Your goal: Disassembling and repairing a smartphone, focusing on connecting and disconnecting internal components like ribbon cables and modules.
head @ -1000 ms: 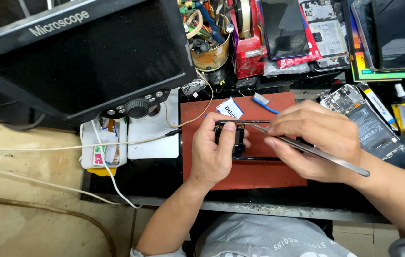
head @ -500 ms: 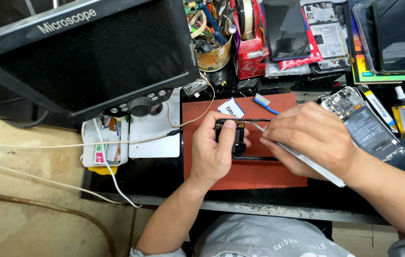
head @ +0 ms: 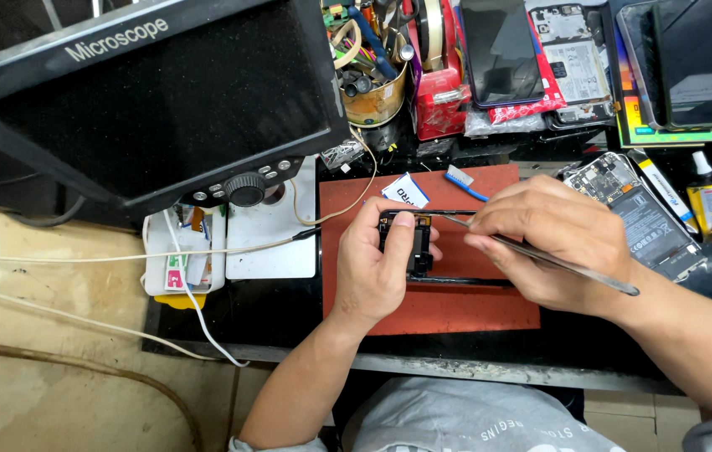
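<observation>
My left hand [head: 377, 268] grips a small black phone part [head: 413, 243] and holds it down on the red-brown work mat [head: 456, 310]. My right hand [head: 552, 243] holds long metal tweezers [head: 540, 258]; their tip reaches the top edge of the black part near my left thumb. The tweezers' far end sticks out to the right past my wrist. Most of the part is hidden under my left fingers.
A black microscope monitor [head: 155, 100] fills the upper left. An opened phone [head: 636, 213] lies right of the mat. A small blue brush [head: 465, 182] and a white card [head: 406, 191] lie on the mat's top. A tool cup [head: 372, 84], phones and a glue bottle [head: 711, 197] crowd the back.
My right hand has shifted slightly, and the tweezers have gone from a steeper tilt back to a flatter angle, tip still at the part. My left hand keeps its grip in place.
</observation>
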